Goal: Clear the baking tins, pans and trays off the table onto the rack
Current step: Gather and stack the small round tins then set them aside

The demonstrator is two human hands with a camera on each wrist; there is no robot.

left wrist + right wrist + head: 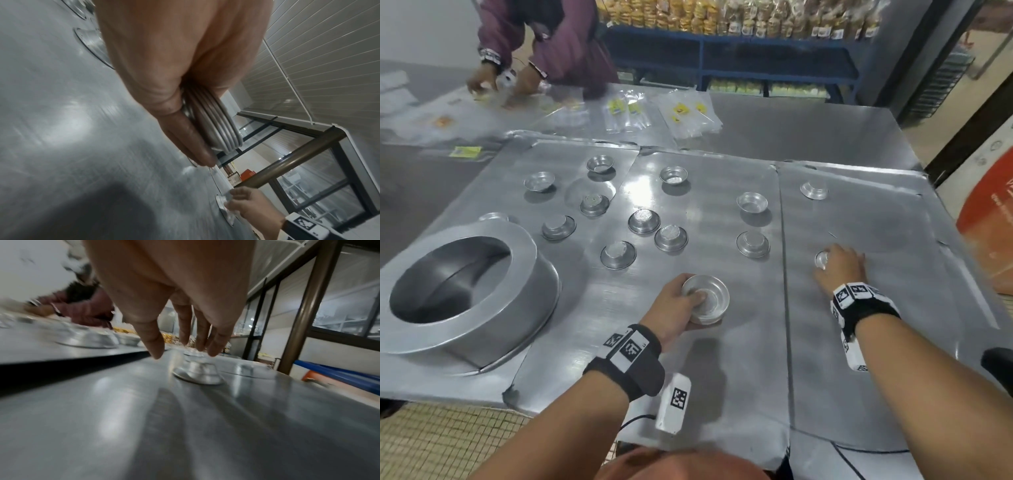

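Observation:
My left hand [690, 301] grips a nested stack of small round tins [707, 299] just above the near middle of the table; the left wrist view shows the stacked rims [213, 125] clamped between thumb and fingers [191, 142]. My right hand [837, 265] reaches over an upside-down small tin [821, 259] on the right flat tray [893, 342]. In the right wrist view its fingers [202, 337] are straight, spread just over that tin [197, 372]. Several more small tins [752, 244] lie scattered over the flat trays [705, 377].
A large round pan [465, 291] sits at the left near the table edge. Across the table another person [544, 41] handles clear plastic bags [688, 113]. A blue shelf [739, 58] of packaged goods stands behind. An orange object [989, 219] is at the right.

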